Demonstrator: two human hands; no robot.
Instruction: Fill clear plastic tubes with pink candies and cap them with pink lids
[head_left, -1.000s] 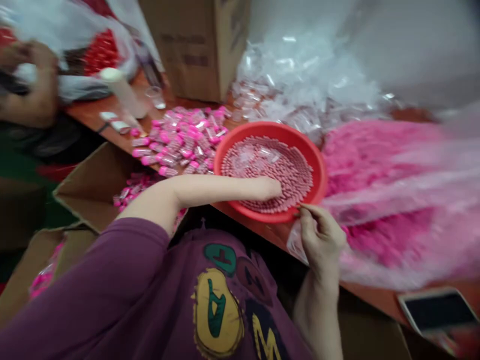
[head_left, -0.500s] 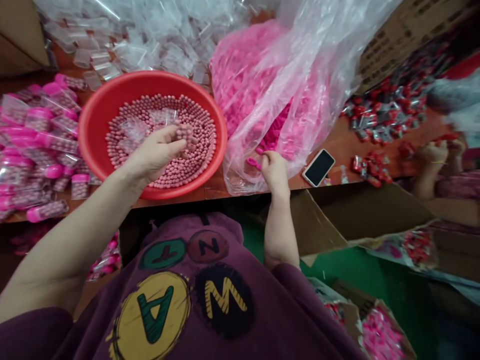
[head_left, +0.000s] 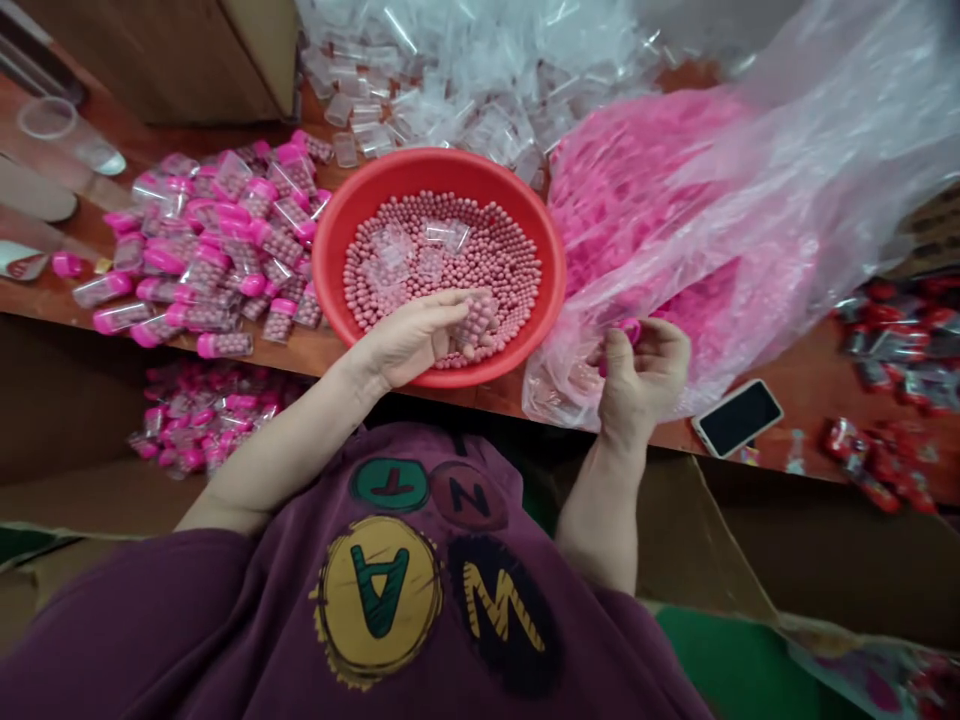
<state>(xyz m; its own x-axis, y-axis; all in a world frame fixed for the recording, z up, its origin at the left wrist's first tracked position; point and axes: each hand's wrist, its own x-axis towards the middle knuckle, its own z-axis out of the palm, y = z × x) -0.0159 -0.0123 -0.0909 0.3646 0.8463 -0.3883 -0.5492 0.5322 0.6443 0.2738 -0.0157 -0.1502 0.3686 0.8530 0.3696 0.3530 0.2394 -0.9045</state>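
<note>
My left hand (head_left: 424,335) is closed around a small clear bottle (head_left: 475,320) filled with pink beads, over the near side of a red basin (head_left: 326,250). Pink beads (head_left: 510,245) cover the basin's bottom, and a few clear bottles (head_left: 390,250) lie on them. To the right, my right hand (head_left: 645,365) pinches a bright pink cap (head_left: 628,330) between thumb and fingers, at the front of a clear plastic bag (head_left: 559,375) full of pink caps (head_left: 637,180). The two hands are apart.
Left of the basin lies a heap of capped bead bottles (head_left: 217,240). Clear empty bottles (head_left: 480,80) are piled behind. A phone (head_left: 739,418) lies near the table edge, with red-and-clear items (head_left: 900,340) further right. Open cardboard boxes (head_left: 712,540) stand below the table.
My right hand has lifted a pink cap from the bag's front. My left hand has brought the bead-filled bottle to the basin's near side. The view has swung left.
</note>
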